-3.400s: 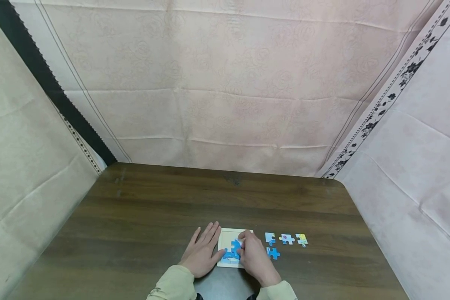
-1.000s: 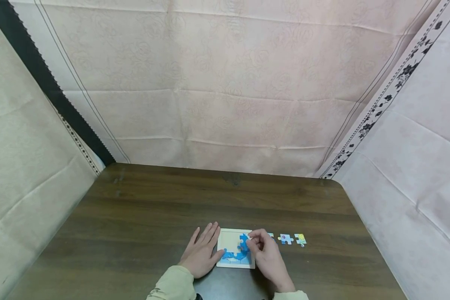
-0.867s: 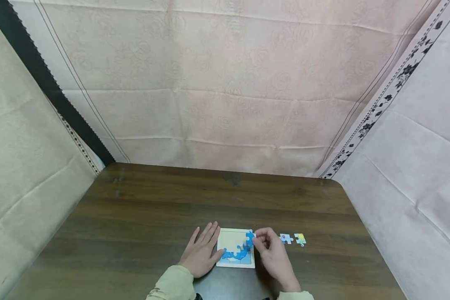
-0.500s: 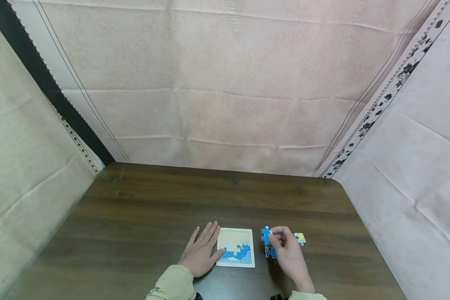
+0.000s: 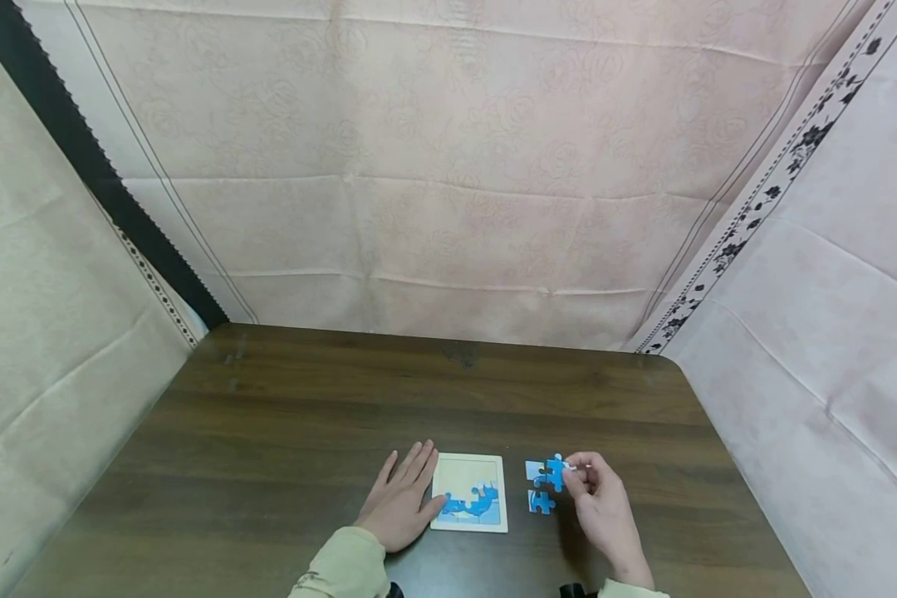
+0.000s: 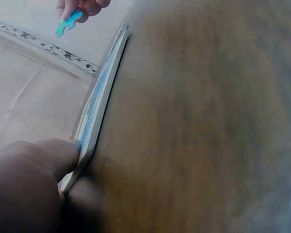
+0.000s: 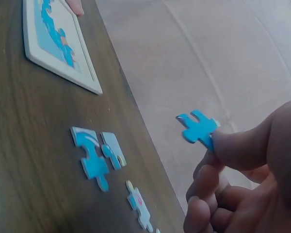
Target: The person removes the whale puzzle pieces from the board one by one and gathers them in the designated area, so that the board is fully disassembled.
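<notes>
I see the left hand (image 5: 399,509), fingers straight, touching the frame (image 5: 456,470) at left; right, the right hand (image 5: 604,508) pinches a piece (image 5: 556,473).

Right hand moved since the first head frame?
Yes, rightward: the right hand, over the cream-framed square puzzle tray then, is now right of it, pinching a blue jigsaw piece.

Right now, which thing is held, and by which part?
The right hand pinches a blue puzzle piece by one edge; the left hand only touches the frame.
</notes>
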The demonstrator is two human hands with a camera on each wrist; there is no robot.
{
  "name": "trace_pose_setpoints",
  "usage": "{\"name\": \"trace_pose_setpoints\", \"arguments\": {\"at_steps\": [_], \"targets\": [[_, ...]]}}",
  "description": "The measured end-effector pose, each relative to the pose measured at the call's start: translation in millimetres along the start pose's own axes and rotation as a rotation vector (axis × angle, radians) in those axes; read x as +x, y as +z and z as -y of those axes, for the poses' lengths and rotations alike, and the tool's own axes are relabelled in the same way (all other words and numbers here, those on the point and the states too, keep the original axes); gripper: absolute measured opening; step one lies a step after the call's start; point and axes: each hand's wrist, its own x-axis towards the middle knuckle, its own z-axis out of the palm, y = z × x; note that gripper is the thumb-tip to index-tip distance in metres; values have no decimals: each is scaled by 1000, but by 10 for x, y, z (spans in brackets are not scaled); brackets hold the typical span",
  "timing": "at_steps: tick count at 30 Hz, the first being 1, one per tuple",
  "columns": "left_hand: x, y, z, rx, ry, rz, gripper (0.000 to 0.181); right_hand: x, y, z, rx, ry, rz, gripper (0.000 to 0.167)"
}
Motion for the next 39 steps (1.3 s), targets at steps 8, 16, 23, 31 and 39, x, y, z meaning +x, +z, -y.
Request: {"name": "trace_pose_setpoints", "arguments": {"at_steps": [8, 16, 23, 31, 39], "targets": [[26, 11, 15, 19, -23, 18, 75, -21, -102, -118, -77, 40, -1, 12], [34, -1, 3, 16, -21, 23, 76, -2, -141, -180, -169, 100, 23, 14], [38, 7, 1, 37, -23, 22, 76, 20, -162, -212, -224, 142, 76, 15], [8, -54, -43, 20, -33, 39, 75, -7, -182, -272, -241, 165, 130, 15], [3, -39, -38, 21, -25, 17, 75, 6, -140, -292, -245, 207, 138, 16]]}}
